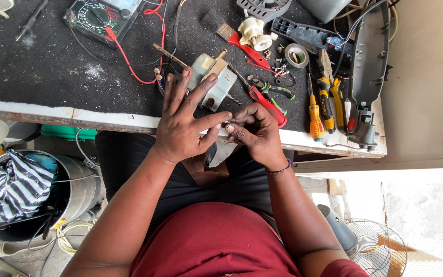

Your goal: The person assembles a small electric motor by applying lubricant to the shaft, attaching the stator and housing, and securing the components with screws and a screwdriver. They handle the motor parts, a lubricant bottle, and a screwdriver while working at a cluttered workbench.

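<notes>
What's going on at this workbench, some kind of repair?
It looks like it. A seated person's two hands meet at the near edge of the bench. The left hand has its fingers spread; the right hand is curled, pinching something too small to identify. Just beyond lies a small metal-cased part, with a multimeter, screwdrivers and pliers around.

Beyond left hand (185, 123), far side of bench: multimeter (103, 15), its red lead (129, 66) trailing back toward the fingers. Below and outward of that hand: metal bucket (80, 192) holding a striped bag (11, 187).

Just past right hand (257, 128): red-handled screwdriver (266, 105), green-handled pliers (279, 92). Further out: paintbrush (232, 35), white plastic part (255, 33), tape roll (297, 55), loose screws (278, 69).

Outward of right hand: yellow screwdriver (315, 115), yellow pliers (334, 97), long grey housing (367, 61). Floor, below it: fan grille (380, 246).
</notes>
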